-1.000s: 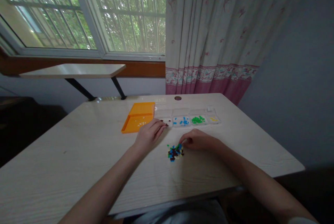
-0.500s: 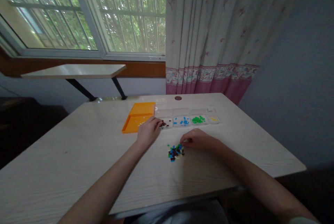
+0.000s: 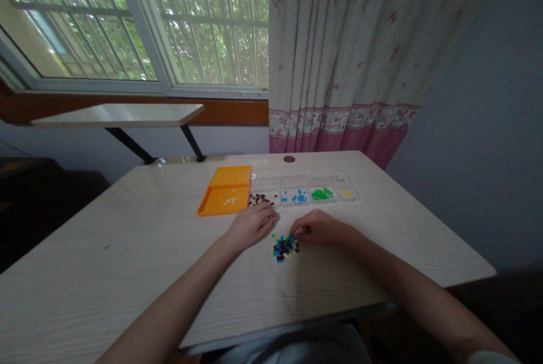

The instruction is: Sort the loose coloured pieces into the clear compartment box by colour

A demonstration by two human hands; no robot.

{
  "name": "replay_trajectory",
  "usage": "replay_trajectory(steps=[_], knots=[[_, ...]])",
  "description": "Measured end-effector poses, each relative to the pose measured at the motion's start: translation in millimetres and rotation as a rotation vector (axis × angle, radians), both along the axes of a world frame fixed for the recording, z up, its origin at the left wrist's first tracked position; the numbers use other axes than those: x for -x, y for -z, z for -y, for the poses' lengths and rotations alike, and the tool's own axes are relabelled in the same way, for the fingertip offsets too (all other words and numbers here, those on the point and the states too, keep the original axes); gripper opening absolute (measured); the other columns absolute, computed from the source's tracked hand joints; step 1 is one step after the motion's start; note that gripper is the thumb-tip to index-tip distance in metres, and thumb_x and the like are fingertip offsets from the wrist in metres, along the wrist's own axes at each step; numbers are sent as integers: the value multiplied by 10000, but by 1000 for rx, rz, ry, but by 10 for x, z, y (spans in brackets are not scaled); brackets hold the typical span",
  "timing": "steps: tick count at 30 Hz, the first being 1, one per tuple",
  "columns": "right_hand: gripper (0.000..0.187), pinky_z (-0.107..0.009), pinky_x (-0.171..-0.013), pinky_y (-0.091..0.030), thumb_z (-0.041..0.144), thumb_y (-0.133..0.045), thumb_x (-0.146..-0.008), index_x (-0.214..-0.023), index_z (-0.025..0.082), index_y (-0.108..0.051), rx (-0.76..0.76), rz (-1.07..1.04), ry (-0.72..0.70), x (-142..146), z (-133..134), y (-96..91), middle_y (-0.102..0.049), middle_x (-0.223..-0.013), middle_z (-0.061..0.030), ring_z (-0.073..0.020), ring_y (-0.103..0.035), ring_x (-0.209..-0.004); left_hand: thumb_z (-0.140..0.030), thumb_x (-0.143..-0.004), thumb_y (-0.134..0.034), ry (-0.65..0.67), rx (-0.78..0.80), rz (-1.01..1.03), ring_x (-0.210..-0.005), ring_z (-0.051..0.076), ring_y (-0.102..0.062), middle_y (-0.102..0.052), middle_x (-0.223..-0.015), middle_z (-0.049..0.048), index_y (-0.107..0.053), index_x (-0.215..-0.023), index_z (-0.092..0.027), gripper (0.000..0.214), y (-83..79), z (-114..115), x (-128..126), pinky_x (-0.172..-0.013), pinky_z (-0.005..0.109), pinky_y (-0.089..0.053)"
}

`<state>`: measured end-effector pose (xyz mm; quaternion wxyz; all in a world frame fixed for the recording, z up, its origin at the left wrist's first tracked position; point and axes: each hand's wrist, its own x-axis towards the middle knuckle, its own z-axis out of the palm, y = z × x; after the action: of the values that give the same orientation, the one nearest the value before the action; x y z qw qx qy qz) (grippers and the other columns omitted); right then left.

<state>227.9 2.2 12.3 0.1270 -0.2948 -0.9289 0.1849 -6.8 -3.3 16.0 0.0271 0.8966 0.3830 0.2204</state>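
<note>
A small heap of mixed coloured beads (image 3: 284, 246) lies on the pale wooden table (image 3: 148, 251). My left hand (image 3: 253, 224) rests just left of the heap, knuckles up and fingers curled loosely; I cannot see anything in it. My right hand (image 3: 319, 226) sits at the heap's right edge with fingertips pinched together over the beads. Behind both hands stands a clear sorting box (image 3: 303, 194) with separate compartments of brown, blue, green and yellow beads. An orange tray (image 3: 224, 190) with a few white beads lies to its left.
A window with bars and a wooden sill shelf (image 3: 119, 114) runs along the back left. A flowered curtain (image 3: 339, 53) hangs behind the table's far edge. The grey wall closes the right side.
My left hand has drawn back from the brown-bead compartment toward me and now lies beside the heap. My right hand has hardly moved.
</note>
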Motion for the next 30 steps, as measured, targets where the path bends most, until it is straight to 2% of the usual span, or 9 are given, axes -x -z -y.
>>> replay_trajectory(steps=[7, 14, 22, 30], knots=[[180, -159, -548, -364, 177, -558, -730, -872, 193, -669, -2, -30, 16, 21, 6, 6, -601, -577, 24, -71, -507, -508, -223, -839, -425, 106, 112, -12, -770, 139, -567, -600, -818, 42, -611, -846, -183, 190, -17, 77, -65, -682, 223, -443], [173, -147, -471, -308, 261, -532, -779, -836, 148, -649, -36, -218, 71, 49, -4, 51, -512, -513, 38, -56, -409, -453, -253, -814, -496, 170, 142, 56, -765, 128, -574, -611, -833, 28, -616, -879, -200, 146, -30, 138, -126, -664, 205, -437], [250, -156, -453, -280, 368, -514, -808, -849, 156, -639, -117, -295, 114, 102, 8, 110, -436, -455, 68, -50, -336, -412, -278, -825, -485, 121, 112, 145, -743, 127, -563, -607, -802, 34, -618, -855, -188, 163, 11, 126, -120, -646, 210, -429], [251, -162, -456, -300, 366, -493, -816, -809, 168, -647, -205, -293, 127, 100, 12, 100, -481, -463, 50, -55, -363, -401, -289, -832, -479, 103, 111, 181, -729, 124, -557, -600, -772, 32, -614, -862, -183, 174, -45, 136, -131, -639, 211, -425]])
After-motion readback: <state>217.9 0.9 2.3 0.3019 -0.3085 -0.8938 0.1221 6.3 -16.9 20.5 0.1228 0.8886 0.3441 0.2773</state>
